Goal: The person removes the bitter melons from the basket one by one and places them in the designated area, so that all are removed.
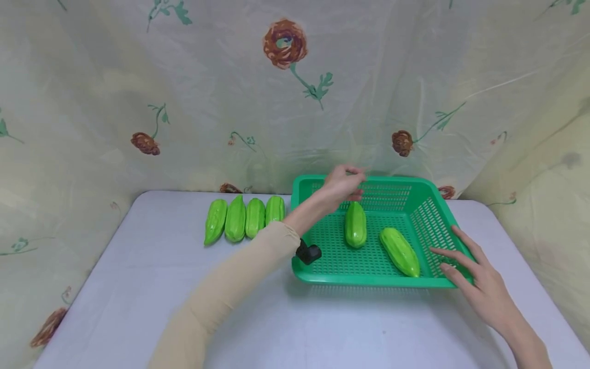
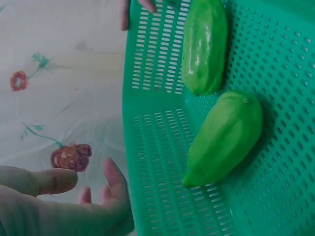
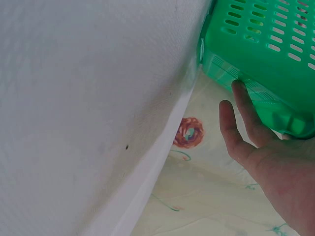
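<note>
A green plastic basket (image 1: 364,280) with slotted walls stands on the table. Two glossy green ridged gourds lie in it: one gourd (image 1: 356,225) near the middle, the other gourd (image 1: 400,252) slanted toward the front right. My left hand (image 1: 343,184) is above the basket's far rim, arm reaching across the left side. In the left wrist view, that hand (image 2: 74,201) has thumb and fingers apart, nothing between them. My right hand (image 1: 488,287) is at the front right corner, fingers extended over the rim. In the right wrist view, its fingers (image 3: 248,110) lie along the basket's outside.
Several more green gourds (image 1: 235,219) lie in a row on the white-covered table (image 1: 138,287), left of the basket. Behind the table hangs a pale flowered cloth (image 1: 207,77). A black device (image 1: 308,252) sits at my left wrist.
</note>
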`<state>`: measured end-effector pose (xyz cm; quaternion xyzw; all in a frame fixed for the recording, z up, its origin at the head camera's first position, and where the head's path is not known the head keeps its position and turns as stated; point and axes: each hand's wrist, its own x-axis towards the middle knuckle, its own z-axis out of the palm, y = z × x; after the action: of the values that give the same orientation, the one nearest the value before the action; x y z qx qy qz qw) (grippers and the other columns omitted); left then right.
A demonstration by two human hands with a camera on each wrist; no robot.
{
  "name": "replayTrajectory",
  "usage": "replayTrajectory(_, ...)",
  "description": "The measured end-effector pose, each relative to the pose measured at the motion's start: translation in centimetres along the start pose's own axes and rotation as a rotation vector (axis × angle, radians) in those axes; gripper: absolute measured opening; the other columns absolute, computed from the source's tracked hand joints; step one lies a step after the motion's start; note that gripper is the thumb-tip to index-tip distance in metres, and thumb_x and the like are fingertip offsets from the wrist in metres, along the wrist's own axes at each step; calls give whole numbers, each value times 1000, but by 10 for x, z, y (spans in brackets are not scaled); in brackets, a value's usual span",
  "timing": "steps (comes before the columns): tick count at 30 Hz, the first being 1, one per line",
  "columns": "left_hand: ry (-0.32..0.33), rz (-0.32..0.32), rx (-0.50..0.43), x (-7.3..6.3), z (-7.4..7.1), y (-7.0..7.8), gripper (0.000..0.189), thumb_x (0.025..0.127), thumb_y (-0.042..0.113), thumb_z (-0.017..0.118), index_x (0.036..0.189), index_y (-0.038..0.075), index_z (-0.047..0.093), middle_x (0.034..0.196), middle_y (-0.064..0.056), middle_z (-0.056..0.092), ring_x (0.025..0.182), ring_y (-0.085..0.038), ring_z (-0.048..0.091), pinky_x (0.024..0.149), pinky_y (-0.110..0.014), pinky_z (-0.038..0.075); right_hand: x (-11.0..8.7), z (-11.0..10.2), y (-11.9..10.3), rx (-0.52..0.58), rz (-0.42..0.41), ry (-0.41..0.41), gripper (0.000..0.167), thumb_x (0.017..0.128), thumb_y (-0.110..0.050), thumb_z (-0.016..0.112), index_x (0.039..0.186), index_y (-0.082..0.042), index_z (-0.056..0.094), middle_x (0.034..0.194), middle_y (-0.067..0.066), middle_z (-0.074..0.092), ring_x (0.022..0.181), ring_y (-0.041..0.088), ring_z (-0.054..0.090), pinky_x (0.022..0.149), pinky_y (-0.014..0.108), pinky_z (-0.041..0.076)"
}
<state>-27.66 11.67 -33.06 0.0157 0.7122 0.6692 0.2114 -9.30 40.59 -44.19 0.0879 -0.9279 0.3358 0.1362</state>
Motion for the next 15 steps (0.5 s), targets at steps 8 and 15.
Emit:
replayTrajectory(8,134,-114,73,18,13,-17,27,103,13,73,130,12,71,92,-4,56,61,-11,45,63,-30,54,0,-2,-1,-7,3,-2,34,108,-17,63,141,-17,71,181,-5,21,158,-16,13,112,88,27)
replayTrajectory(15,102,-138,202,23,16,-35,35,103,14,74,139,15,70,155,-14,52,102,-20,52,90,-45,59,0,-2,-1,-10,8,-7,34,108,-17,63,141,-17,71,182,-5,21,158,-16,12,110,89,27)
